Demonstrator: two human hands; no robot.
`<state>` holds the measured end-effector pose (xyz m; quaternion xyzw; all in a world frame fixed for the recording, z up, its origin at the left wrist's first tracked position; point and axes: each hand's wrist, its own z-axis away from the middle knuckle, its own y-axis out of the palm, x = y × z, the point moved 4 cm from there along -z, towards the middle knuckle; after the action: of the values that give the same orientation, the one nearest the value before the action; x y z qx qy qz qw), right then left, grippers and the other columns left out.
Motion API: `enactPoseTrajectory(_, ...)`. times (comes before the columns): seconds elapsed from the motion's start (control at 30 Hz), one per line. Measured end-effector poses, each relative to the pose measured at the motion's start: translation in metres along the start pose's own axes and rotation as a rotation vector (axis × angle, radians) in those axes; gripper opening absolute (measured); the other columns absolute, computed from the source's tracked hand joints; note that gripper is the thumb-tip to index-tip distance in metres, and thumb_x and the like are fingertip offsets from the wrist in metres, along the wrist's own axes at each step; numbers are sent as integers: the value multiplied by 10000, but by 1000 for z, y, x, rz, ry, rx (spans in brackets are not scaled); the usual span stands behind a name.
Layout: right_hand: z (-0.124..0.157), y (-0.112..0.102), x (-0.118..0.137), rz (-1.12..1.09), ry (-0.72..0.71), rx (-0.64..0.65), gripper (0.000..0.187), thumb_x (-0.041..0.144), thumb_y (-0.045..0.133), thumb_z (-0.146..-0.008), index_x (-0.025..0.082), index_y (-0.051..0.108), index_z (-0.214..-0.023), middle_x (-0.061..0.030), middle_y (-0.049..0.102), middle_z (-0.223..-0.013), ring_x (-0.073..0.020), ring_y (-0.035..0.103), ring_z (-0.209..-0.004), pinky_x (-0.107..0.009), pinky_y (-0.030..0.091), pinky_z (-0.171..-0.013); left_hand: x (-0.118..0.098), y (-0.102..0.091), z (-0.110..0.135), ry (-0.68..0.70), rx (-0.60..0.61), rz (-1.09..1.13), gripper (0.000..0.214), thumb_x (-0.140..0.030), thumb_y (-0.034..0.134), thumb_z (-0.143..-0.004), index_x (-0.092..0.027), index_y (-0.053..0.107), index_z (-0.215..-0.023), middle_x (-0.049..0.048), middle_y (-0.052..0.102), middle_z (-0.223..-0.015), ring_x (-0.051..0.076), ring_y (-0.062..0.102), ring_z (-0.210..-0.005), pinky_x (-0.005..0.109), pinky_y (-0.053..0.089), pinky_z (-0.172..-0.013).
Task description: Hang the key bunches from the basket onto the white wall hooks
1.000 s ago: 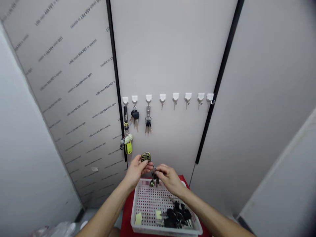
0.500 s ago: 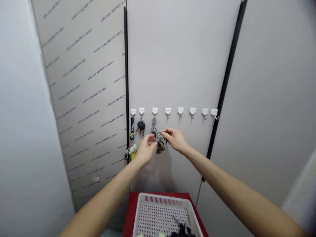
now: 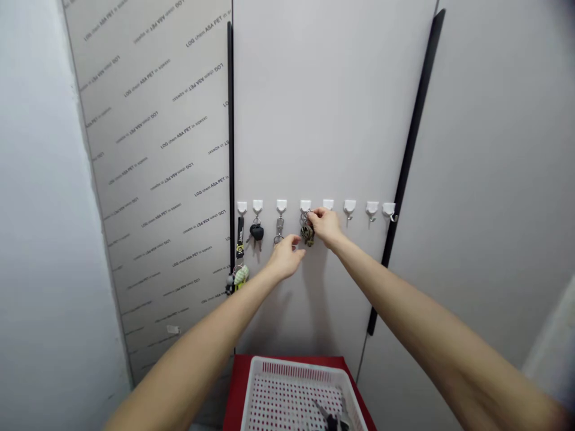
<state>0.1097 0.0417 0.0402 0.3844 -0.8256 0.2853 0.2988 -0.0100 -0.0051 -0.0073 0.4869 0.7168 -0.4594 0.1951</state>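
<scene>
Several white hooks (image 3: 350, 207) run in a row across the pale cabinet door. At the fourth hook (image 3: 305, 205) from the left, my right hand (image 3: 326, 226) pinches the ring of a key ring (image 3: 307, 234) with a greenish-brown charm dangling below. Whether the ring is over the hook I cannot tell. Just lower left, my left hand (image 3: 286, 257) has its fingers apart and holds nothing; it partly covers a silver clasp keychain (image 3: 280, 227) on the third hook. Black keys (image 3: 256, 231) hang from the second hook, a black strap (image 3: 240, 236) with charms from the first.
Below the hooks, a white perforated basket (image 3: 305, 371) rests on a red surface (image 3: 237, 383), with keys (image 3: 331, 419) at its lower right. Long black handles (image 3: 230, 149) edge the door. A patterned panel (image 3: 153, 179) stands to the left.
My right hand has raised the key ring up and to the right, from below the hooks to the fourth hook. My left hand has followed rightward and slightly up.
</scene>
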Motion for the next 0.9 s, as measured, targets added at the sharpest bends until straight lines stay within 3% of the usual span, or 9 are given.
enactPoseTrajectory(0.23,11,2,-14,98,46,96,163,175,405,-601,133,539,-682,-17,551,-547,-105,504,-506,-228,389,-524,32,12,15,-80,57,44,308,-170,464,-611,-111,472,-913,90,527,-909,149,478,-793,265,373,-709)
enactPoseTrajectory(0.37,43,-16,-21,208,-82,56,250,180,407,-605,141,531,-819,-46,565,-774,-115,504,-657,-253,378,-647,68,27,41,-188,114,122,275,-137,445,-620,-89,467,-891,105,522,-910,131,486,-766,248,375,-708)
enactPoseTrajectory(0.43,68,-23,-36,230,-81,107,266,195,401,-618,136,520,-848,-55,558,-814,-117,497,-686,-257,372,-666,91,41,63,-269,167,161,256,-119,437,-623,-75,466,-873,116,520,-910,126,487,-776,241,369,-722)
enactPoseTrajectory(0.5,99,-23,-59,232,-28,265,260,208,391,-630,127,519,-841,-57,564,-793,-115,498,-671,-252,376,-651,115,59,90,-343,226,181,239,-118,432,-626,-70,467,-858,120,522,-900,124,486,-787,238,366,-732)
enactPoseTrajectory(0.6,158,-18,-98,261,49,631,234,202,371,-643,121,533,-790,-50,578,-737,-112,501,-644,-235,380,-622,142,86,133,-402,323,153,222,-134,426,-628,-84,473,-839,98,534,-861,122,490,-770,241,371,-722)
enactPoseTrajectory(0.73,236,-14,-134,513,-2,1066,210,199,421,-603,133,554,-752,-54,582,-725,-140,503,-667,-247,364,-618,150,115,178,-366,504,36,227,-154,437,-612,-115,488,-829,59,545,-821,123,484,-756,241,371,-708)
enactPoseTrajectory(0.8,260,-13,-143,668,-90,1145,216,195,454,-574,137,559,-753,-77,579,-773,-179,496,-744,-282,340,-673,145,124,191,-299,588,-52,255,-164,460,-590,-137,496,-841,44,541,-835,130,471,-777,239,360,-718)
enactPoseTrajectory(0.9,278,-7,-149,733,-162,1191,222,156,435,-574,139,553,-761,-93,573,-810,-191,488,-788,-278,325,-686,133,131,200,-165,685,-176,294,-197,495,-558,-162,506,-850,41,523,-874,148,455,-795,240,350,-707)
